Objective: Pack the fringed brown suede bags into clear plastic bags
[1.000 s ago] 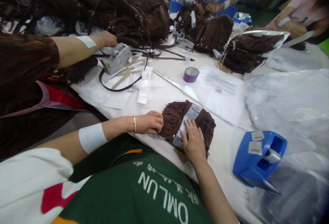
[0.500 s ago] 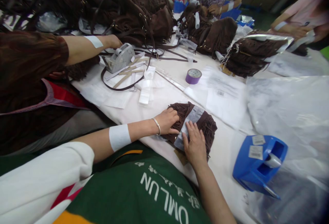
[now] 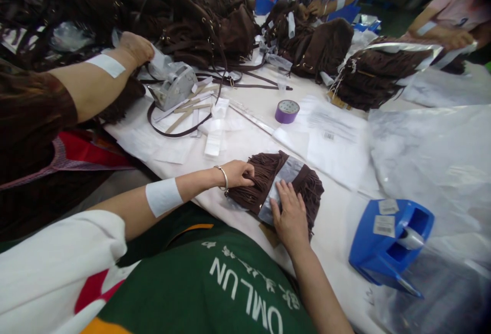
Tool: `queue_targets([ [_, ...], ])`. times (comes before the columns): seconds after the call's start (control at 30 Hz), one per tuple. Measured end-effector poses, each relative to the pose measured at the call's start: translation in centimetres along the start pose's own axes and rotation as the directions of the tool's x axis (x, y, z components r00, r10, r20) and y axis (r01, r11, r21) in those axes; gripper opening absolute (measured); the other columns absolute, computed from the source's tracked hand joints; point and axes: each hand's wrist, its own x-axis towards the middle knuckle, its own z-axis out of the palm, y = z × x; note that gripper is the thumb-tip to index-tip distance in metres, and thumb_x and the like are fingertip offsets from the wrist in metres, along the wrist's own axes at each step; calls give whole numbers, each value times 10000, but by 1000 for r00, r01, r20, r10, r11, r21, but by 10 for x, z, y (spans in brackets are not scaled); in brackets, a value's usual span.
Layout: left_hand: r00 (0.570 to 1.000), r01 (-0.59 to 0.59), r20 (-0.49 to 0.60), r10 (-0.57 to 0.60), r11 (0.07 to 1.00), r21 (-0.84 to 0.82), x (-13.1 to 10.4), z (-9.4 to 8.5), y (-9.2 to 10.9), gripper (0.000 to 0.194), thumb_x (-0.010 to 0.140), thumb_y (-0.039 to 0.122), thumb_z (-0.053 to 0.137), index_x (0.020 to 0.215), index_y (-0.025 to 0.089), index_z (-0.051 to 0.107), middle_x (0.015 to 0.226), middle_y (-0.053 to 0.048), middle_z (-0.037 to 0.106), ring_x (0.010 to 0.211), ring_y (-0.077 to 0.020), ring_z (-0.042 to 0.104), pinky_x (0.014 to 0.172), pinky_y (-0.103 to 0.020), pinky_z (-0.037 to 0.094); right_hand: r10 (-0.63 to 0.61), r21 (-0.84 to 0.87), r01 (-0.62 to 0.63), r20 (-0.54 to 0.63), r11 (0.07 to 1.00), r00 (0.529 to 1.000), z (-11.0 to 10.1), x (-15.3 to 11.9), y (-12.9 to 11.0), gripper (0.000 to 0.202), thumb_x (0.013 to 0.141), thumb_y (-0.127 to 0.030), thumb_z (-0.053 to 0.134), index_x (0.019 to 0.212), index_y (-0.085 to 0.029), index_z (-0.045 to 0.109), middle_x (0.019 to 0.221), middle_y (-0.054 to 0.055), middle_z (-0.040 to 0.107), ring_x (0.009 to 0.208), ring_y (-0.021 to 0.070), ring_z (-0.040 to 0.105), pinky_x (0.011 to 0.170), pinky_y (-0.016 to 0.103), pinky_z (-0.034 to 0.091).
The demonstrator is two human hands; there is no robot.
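Observation:
In front of me on the white table lies a dark brown fringed bag [image 3: 264, 168] with a shiny grey wrap [image 3: 289, 168] around its middle. My left hand [image 3: 238, 174] is at the bag's left end, its fingers closed on strands of the fringe. My right hand [image 3: 290, 214] rests flat, fingers spread, across the wrap and the brown part just right of it. A small tan piece [image 3: 270, 232] sticks out under the bag's near edge.
To the right stands a blue tape dispenser [image 3: 387, 244] beside clear plastic bags [image 3: 429, 160]. Beyond my bag are a purple tape roll [image 3: 287, 111] and printed sheets [image 3: 330, 134]. A co-worker's arm [image 3: 95, 75] reaches near a grey tape dispenser [image 3: 174, 87]. Brown bags [image 3: 215, 22] pile up behind.
My left hand has slid left along the fringe, away from the wrap. My right hand stays put. The co-worker's hand at the left has drawn back from the grey dispenser.

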Motion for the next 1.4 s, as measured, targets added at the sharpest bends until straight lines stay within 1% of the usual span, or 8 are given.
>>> queue_targets([
  [0.27,984,169,-87,-153,961,219,-21,-29,-45,114,797,254,580,822,156,631,780,-38,663,753,-184,591,691,-280,449,3,-16,-3,-2,1000,1000,2,0,0,463,945,-338,356,1391,-216,344,1454,47,356,1367,197,246,1118,442,183],
  [0.43,867,-124,-409,285,918,378,-3,-11,11,293,884,388,493,1008,143,595,1054,-103,590,1056,-245,472,943,-391,382,-4,-30,4,2,1000,1000,0,0,-1,462,948,-331,342,1395,-213,337,1454,48,355,1368,199,246,1110,442,200],
  [0.6,889,-17,-406,214,899,437,53,25,56,342,820,393,563,966,85,585,1043,-160,561,1046,-292,459,859,-410,426,-8,-39,8,4,999,1000,-1,1,-1,462,944,-328,345,1387,-198,354,1439,62,380,1361,206,262,1109,447,199],
  [0.93,935,209,-350,-53,881,424,60,-28,-11,194,763,191,542,836,82,684,897,-146,665,931,-276,585,865,-398,443,-10,-11,10,-20,1000,1000,0,0,0,455,939,-329,355,1377,-204,373,1427,58,400,1354,202,278,1107,442,205],
  [1.03,901,140,-426,79,878,458,44,-17,8,305,837,220,487,1071,79,623,1201,-174,574,1244,-311,403,1011,-460,329,-5,-24,5,-10,1000,1000,-1,0,-1,453,943,-329,350,1377,-203,374,1434,55,388,1357,202,272,1110,438,199],
  [1.17,845,-295,-245,474,797,527,42,28,29,399,936,304,376,1320,219,448,1433,-42,399,1383,-201,214,1131,-439,136,-5,-43,4,-7,999,1000,0,0,-2,463,943,-336,346,1380,-183,367,1433,58,388,1357,209,269,1113,442,187],
  [1.27,907,-304,-114,406,817,490,46,36,5,436,946,294,360,1382,285,348,1470,-10,339,1385,-204,220,1114,-490,158,-3,-44,3,-3,999,1000,1,-1,-1,462,944,-334,341,1383,-190,363,1435,50,387,1359,204,263,1113,435,189],
  [1.4,958,-67,-206,198,856,513,34,5,-28,399,931,272,395,1321,211,451,1447,-90,370,1384,-273,213,1090,-543,189,-7,-43,7,1,999,1000,1,-2,0,457,942,-326,348,1384,-214,360,1446,39,369,1366,204,246,1112,442,183],
])
